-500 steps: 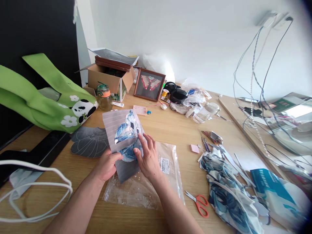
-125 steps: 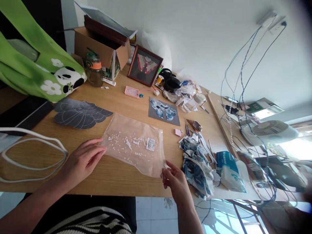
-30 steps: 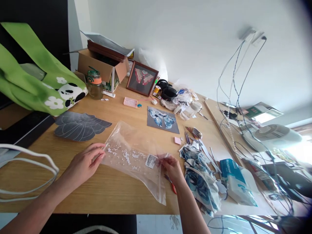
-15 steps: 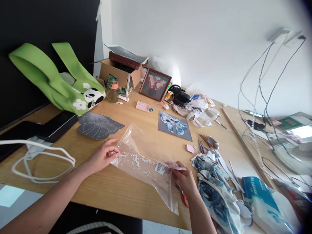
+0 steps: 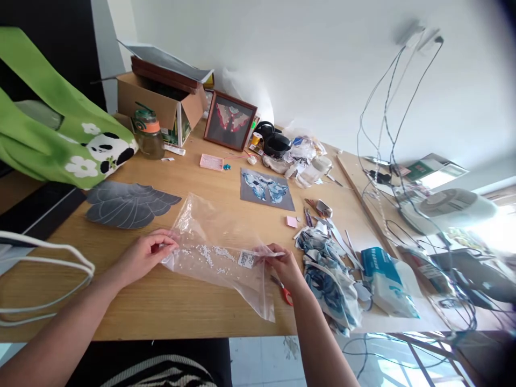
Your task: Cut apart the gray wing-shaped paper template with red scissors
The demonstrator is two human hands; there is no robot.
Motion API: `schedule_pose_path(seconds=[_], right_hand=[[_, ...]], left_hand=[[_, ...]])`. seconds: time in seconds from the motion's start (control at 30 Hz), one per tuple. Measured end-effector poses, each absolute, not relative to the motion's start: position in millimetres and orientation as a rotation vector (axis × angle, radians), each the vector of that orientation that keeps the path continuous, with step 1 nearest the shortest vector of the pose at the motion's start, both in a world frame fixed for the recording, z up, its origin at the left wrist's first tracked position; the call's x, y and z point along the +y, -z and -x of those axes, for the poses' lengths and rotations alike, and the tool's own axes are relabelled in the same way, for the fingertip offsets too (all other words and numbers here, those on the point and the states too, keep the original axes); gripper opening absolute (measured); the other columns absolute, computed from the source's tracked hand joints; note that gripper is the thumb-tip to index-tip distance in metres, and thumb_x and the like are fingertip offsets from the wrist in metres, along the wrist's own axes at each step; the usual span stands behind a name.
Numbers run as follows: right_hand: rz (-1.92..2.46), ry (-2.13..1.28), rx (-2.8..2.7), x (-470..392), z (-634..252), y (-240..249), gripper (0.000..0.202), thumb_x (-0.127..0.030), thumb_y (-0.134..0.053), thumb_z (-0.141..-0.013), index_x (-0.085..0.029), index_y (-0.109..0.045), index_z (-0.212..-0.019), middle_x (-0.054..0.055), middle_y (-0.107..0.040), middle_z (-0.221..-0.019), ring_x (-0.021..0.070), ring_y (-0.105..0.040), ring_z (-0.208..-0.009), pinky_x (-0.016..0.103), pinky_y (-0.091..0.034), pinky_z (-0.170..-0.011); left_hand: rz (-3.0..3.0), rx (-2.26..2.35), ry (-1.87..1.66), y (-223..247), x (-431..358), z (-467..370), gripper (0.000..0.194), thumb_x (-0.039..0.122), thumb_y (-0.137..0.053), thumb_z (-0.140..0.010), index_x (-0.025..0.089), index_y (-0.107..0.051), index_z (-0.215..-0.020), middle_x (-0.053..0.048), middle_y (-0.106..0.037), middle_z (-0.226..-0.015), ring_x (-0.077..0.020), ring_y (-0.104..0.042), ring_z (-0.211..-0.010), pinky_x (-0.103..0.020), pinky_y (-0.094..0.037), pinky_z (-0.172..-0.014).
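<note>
A clear plastic bag [image 5: 226, 228] stretches between my two hands above the wooden desk. Many tiny white beads [image 5: 206, 255] lie scattered inside it, with a small printed label [image 5: 246, 259] near its right end. My left hand [image 5: 151, 251] pinches the bag's left edge between thumb and fingers. At the other end, my right hand [image 5: 282, 264] grips the plastic, its fingertips partly covered by it. Red-handled scissors [image 5: 287, 295] lie beside my right wrist, partly hidden. Beyond my left hand sits a grey petal-shaped sheet [image 5: 131, 204] with pale lines.
Behind the bag lie a grey card with a blue butterfly [image 5: 268, 189] and a pink tray [image 5: 211, 162]. A framed butterfly [image 5: 229, 120], bottle [image 5: 149, 134] and cardboard box [image 5: 149, 102] stand farther back. Blue-white fabric [image 5: 328, 279] and a tissue pack [image 5: 387, 279] sit right; white cable [image 5: 48, 244] left.
The camera view has turned to the right, so the desk's contents appear shifted left. Both hands still hold the bag, and the beads look much the same.
</note>
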State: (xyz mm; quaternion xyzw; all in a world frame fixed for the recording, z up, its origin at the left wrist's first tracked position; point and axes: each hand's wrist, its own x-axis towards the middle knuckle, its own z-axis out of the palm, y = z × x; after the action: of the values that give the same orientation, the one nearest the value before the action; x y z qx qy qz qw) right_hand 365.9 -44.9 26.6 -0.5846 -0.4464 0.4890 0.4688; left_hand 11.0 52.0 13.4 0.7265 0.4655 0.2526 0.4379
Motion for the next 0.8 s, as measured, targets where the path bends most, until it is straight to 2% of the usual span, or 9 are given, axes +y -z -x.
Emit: schedule_pose_path(seconds=[0.33,0.47,0.53,0.63,0.8], right_hand=[[1.463,-1.219,-0.988,-51.1,-372.7,-18.6,0.031,-0.043,-0.076,-0.072,-0.021,-0.077,-0.093,0.004,-0.077,-0.084,0.0174,-0.069,-0.069,0.029,-0.055,-0.067],[1.482,-1.223,-0.982,-54.5,-372.9,-19.4,0.038,-0.047,-0.075,-0.075,-0.020,-0.075,-0.102,0.007,-0.077,-0.096,0.0168,-0.068,-0.069,0.029,-0.055,-0.064],[1.481,-1.245,-1.000,-57.4,-372.4,-22.5,0.043,-0.050,-0.072,-0.078,-0.022,-0.073,-0.110,0.008,-0.075,-0.102,0.0183,-0.069,-0.074,0.030,-0.056,-0.067],[1.380,-1.343,-1.050,-63.4,-372.2,-28.4,0.052,-0.052,-0.069,-0.082,-0.026,-0.062,-0.128,0.009,-0.070,-0.117,0.0224,-0.069,-0.092,0.037,-0.056,-0.082],[1.063,-1.557,-1.040,-74.1,-375.3,-28.7,0.096,-0.053,-0.083,-0.066,-0.038,-0.035,-0.147,0.012,-0.053,-0.140,0.0282,-0.064,-0.109,0.048,-0.050,-0.095]], left_hand=[[-1.573,1.260,-0.660,-5.6,53.9,-7.9,0.037,0.055,-0.065,-0.075,0.020,-0.075,-0.085,-0.008,-0.073,-0.104,-0.0266,-0.063,-0.100,-0.032,-0.046,-0.086],[-1.471,1.301,-0.679,-6.4,53.7,-7.5,0.041,0.059,-0.066,-0.073,0.020,-0.075,-0.086,-0.007,-0.074,-0.100,-0.0261,-0.063,-0.095,-0.032,-0.045,-0.086],[-1.442,1.309,-0.686,-6.3,53.7,-7.6,0.043,0.060,-0.066,-0.071,0.020,-0.074,-0.085,-0.007,-0.074,-0.098,-0.0258,-0.063,-0.094,-0.033,-0.045,-0.085],[-1.409,1.312,-0.705,-4.1,53.6,-7.5,0.045,0.061,-0.067,-0.070,0.019,-0.074,-0.085,-0.007,-0.073,-0.096,-0.0255,-0.062,-0.092,-0.033,-0.045,-0.083],[-1.397,1.311,-0.715,1.5,54.1,-5.4,0.044,0.060,-0.068,-0.070,0.020,-0.074,-0.086,-0.007,-0.074,-0.095,-0.0248,-0.062,-0.091,-0.033,-0.045,-0.085]])
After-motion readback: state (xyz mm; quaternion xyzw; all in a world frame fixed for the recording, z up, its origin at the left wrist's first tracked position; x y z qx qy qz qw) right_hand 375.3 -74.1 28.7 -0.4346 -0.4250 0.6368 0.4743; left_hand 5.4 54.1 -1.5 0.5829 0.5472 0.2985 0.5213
